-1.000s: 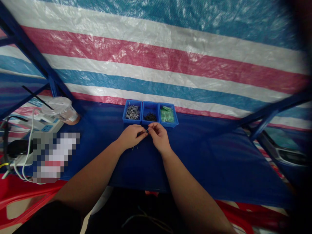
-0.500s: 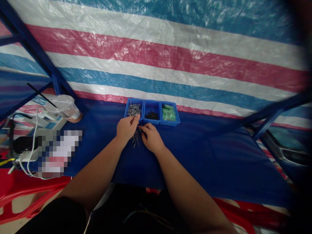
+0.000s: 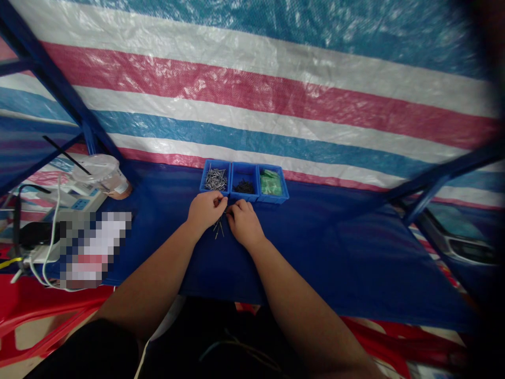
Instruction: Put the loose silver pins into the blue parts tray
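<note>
No writing can be read anywhere in the view; a patch at the left is pixelated and the power strip (image 3: 81,201) beside it shows only blue sockets.

The left hand (image 3: 205,209) rests on the blue table cover (image 3: 323,247) with its fingers curled together, the fingertips pinching a small bunch of thin metal nails (image 3: 218,227) whose points fan out downward onto the cover. The right hand (image 3: 243,221) lies just beside it, fingers bent and drawn together, its fingertips meeting those of the left hand at the top of the same bunch; whether it grips a nail of its own is too small to tell.

Just beyond the hands stand three small blue bins in a row: the left bin (image 3: 215,179) holds silver nails, the middle bin (image 3: 244,184) dark screws, the right bin (image 3: 271,184) green plastic pieces. A lidded plastic cup (image 3: 103,171) with a black straw stands well apart at the left, before the striped tarpaulin (image 3: 276,95).
</note>
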Available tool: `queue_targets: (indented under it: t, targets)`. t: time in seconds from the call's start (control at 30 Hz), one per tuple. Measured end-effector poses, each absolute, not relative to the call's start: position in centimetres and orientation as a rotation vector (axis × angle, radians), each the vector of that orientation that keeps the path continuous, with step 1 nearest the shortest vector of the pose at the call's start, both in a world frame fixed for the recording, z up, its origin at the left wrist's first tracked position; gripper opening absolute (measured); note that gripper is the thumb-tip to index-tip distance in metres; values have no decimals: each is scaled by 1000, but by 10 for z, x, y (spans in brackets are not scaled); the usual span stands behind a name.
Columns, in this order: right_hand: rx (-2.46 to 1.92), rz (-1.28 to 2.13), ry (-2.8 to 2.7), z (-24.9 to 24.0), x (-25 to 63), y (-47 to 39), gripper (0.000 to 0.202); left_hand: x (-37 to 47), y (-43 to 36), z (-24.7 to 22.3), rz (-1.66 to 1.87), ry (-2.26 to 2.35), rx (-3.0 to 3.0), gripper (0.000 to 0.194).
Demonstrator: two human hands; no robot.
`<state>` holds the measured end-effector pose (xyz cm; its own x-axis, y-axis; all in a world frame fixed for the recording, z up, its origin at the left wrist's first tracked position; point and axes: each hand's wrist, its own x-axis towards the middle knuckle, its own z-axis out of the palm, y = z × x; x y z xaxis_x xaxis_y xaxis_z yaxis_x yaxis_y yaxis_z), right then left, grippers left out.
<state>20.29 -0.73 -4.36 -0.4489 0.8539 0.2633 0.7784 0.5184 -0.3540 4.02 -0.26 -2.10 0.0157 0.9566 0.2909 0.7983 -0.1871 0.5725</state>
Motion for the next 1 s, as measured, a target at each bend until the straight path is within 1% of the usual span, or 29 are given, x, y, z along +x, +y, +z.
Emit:
queue_targets:
  t: [0.13, 0.3, 0.37, 0.53, 0.67, 0.87, 0.93, 1.0]
  targets:
    - [-1377, 223, -2399, -43, 202, -8, 14, 39, -4, -18, 875, 1822, 2082, 27]
    - [-1360, 280, -2416, -40, 206, -6, 12, 40, -4, -19, 805, 1673, 2102, 17]
    - [-1359, 295, -2417, -41, 208, -5, 12, 40, -4, -20, 786, 1626, 2122, 16]
    - [-1341, 362, -2350, -42, 213, -5, 13, 40, -5, -22, 703, 1612, 2171, 17]
    - [-1310, 448, -2265, -42, 218, -5, 14, 40, -5, -22, 642, 1644, 2198, 22]
    - [-1298, 475, -2184, -44, 221, -4, 14, 41, -7, -21, 558, 1624, 2239, 22]
    - [-1274, 514, -2112, -45, 222, -3, 13, 41, -8, -21, 530, 1618, 2259, 23]
    - [-1258, 576, -2001, -47, 225, 0, 8, 41, -9, -22, 513, 1620, 2270, 25]
